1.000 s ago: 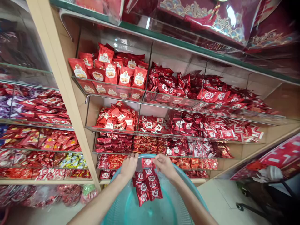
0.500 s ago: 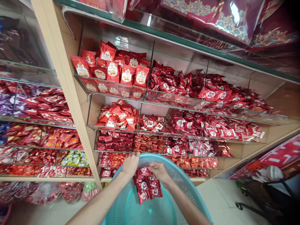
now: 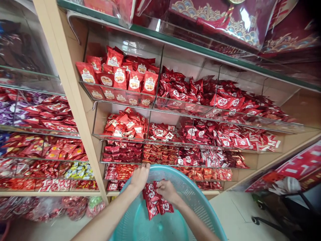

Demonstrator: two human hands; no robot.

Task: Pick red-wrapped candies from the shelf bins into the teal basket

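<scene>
My left hand (image 3: pixel 139 176) grips the far rim of a turquoise plastic basket (image 3: pixel 200 207), fingers curled over its edge. My right hand (image 3: pixel 166 190) is closed on a bunch of dark red snack packets (image 3: pixel 156 202) with white round labels, held inside the basket just below the rim. The packets hang down from my fingers, close beside my left hand. Behind the basket stand glass shelves full of similar red packets (image 3: pixel 200 90).
A wooden shelf post (image 3: pixel 75 110) rises at the left of the glass bins. More red and purple packets fill the left shelving (image 3: pixel 45 113). Large red gift bags (image 3: pixel 220 16) sit on top. A dark stand (image 3: pixel 281 214) is at the lower right on the tiled floor.
My right hand has come down and leftward with the red packets, from above the rim to inside the basket. The left hand has stayed on the rim.
</scene>
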